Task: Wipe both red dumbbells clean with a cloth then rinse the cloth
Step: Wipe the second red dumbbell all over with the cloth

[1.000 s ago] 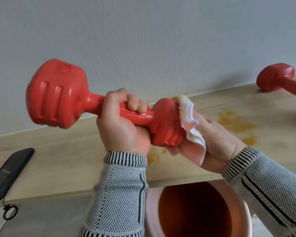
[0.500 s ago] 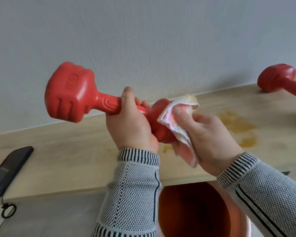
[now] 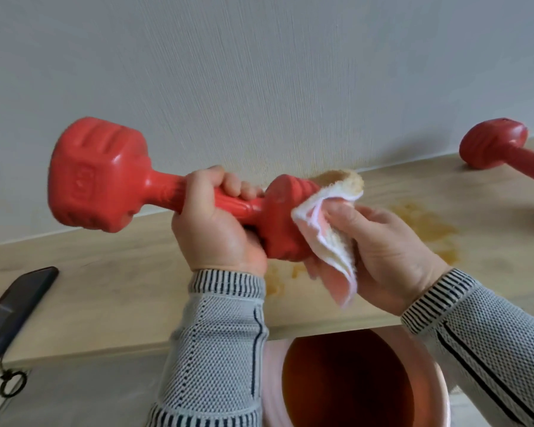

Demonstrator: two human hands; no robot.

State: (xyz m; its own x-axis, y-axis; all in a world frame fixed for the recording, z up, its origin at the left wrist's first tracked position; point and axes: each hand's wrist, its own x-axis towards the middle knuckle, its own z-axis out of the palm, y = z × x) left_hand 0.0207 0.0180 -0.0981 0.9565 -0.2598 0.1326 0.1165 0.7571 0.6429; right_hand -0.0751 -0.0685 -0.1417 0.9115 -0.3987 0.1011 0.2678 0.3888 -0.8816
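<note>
My left hand (image 3: 216, 229) grips the handle of a red dumbbell (image 3: 102, 177), held up in the air above the wooden shelf (image 3: 105, 291). Against the dumbbell's right head my right hand (image 3: 386, 251) holds a white and pink cloth (image 3: 330, 238), whose top edge is stained brown. A second red dumbbell (image 3: 497, 149) lies on the shelf at the far right, partly cut off by the frame's edge.
Brownish stains (image 3: 429, 229) mark the shelf below my right hand. A dark phone (image 3: 13, 312) with a strap lies at the shelf's left end. A pink bucket (image 3: 272, 389) with dark reddish-brown liquid stands below the shelf edge. A grey wall rises behind.
The dumbbell has turned in my left hand, its left head showing a different face. My right hand has shifted the cloth round the right head, from its end to its near side.
</note>
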